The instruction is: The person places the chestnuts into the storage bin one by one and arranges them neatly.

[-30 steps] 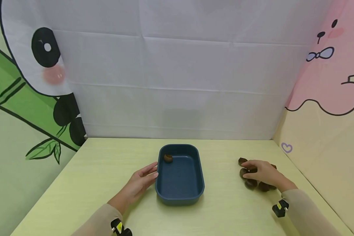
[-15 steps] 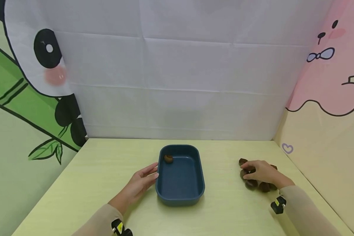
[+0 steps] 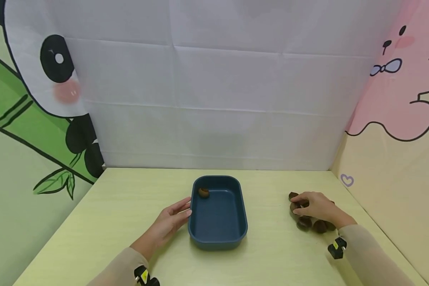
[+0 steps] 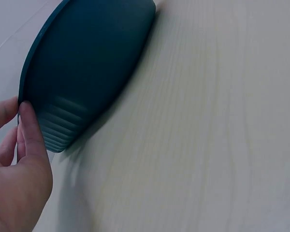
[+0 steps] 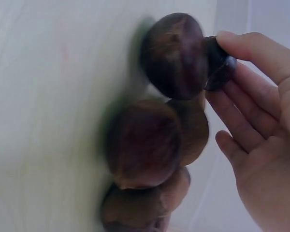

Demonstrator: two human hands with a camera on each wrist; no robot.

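A dark blue rectangular box (image 3: 218,222) stands mid-table with one brown chestnut (image 3: 203,193) in its far left corner. My left hand (image 3: 168,222) rests its fairly straight fingers and thumb against the box's left side; the left wrist view shows the fingertips right at the rim. At the right, my right hand (image 3: 318,206) is over a pile of chestnuts (image 3: 304,223). In the right wrist view its thumb and fingers pinch a small dark chestnut (image 5: 220,65), partly hidden behind a larger chestnut (image 5: 174,55). The hand covers part of the pile in the head view.
The pale yellow table (image 3: 136,190) ends at a white cloth backdrop (image 3: 218,99). A cartoon-printed side panel (image 3: 389,167) stands close behind the chestnuts on the right, another on the left. Both wrists wear small black cameras (image 3: 337,248).
The right hand has shifted very slightly among the chestnuts, its fingers staying close together. The left hand and the box have not moved.
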